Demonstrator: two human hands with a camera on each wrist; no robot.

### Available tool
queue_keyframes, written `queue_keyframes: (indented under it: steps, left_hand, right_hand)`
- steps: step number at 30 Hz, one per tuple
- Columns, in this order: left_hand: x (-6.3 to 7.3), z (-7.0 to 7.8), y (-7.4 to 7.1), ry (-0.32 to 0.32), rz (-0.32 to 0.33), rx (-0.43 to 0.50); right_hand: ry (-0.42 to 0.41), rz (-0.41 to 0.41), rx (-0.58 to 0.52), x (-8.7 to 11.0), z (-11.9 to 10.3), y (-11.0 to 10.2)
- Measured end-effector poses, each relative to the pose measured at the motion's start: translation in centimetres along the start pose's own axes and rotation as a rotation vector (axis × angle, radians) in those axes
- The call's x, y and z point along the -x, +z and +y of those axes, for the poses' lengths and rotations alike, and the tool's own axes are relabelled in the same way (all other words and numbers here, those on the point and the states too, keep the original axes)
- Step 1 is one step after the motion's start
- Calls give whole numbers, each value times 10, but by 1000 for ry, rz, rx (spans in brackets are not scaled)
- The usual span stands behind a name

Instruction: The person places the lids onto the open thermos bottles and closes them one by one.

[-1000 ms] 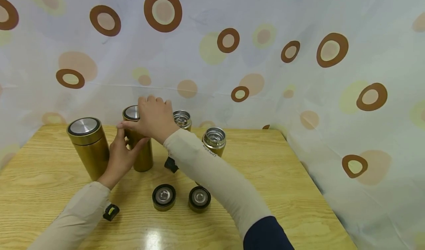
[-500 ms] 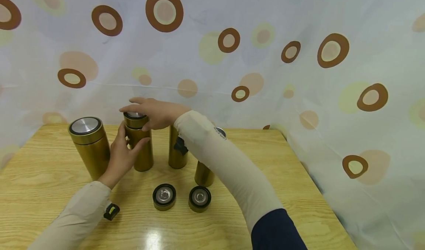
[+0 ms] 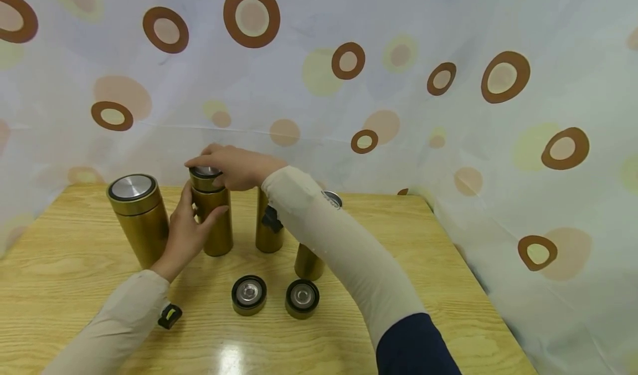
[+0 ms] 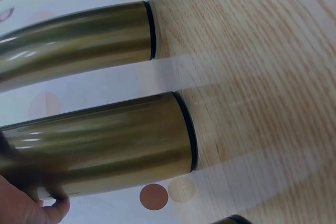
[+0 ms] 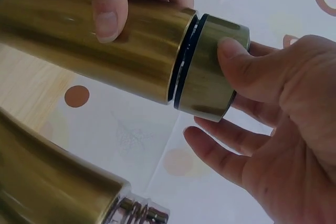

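Note:
A gold thermos [image 3: 217,228] stands upright on the table toward the back left. My left hand [image 3: 185,234] grips its body, thumb on the near side. At the top, my right hand [image 3: 239,167] holds the gold lid [image 5: 210,66] between thumb and fingers. In the right wrist view a thin dark gap shows between lid and body, and my left thumb [image 5: 109,14] lies on the body. Two thermoses without lids stand to the right: one [image 3: 269,228] beside the gripped thermos, the other [image 3: 308,263] closer to me, both partly behind my right arm.
A wider thermos with its lid on [image 3: 142,228] stands left of my left hand. Two removed lids, one [image 3: 249,294] left of the other [image 3: 302,297], lie underside up nearer me on the wooden table [image 3: 423,308]. A patterned cloth [image 3: 309,103] hangs behind.
My right hand has turned about the lid, its wrist and forearm swinging to the right, and its fingers now lie across the lid's top. The left hand keeps its hold on the thermos.

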State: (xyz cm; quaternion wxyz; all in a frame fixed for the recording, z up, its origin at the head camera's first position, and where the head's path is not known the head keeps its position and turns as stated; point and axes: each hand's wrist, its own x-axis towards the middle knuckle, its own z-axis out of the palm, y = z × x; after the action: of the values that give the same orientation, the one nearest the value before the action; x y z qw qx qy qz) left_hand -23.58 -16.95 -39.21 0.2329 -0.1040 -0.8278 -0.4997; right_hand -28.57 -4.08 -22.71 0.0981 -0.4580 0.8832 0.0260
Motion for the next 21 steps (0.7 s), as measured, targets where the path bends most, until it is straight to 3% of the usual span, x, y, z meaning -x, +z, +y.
queue_keyframes:
  steps: [7,14,21]
  left_hand:
    - [0,-1,0,0,2,0]
    - [0,-2,1,5,4,0]
    - [0,-2,1,15,9,-5]
  right_hand:
    - [33,22,48,-1,0,1]
    - [82,30,27,-2,1,4]
    - [166,122,1,-9,0,11]
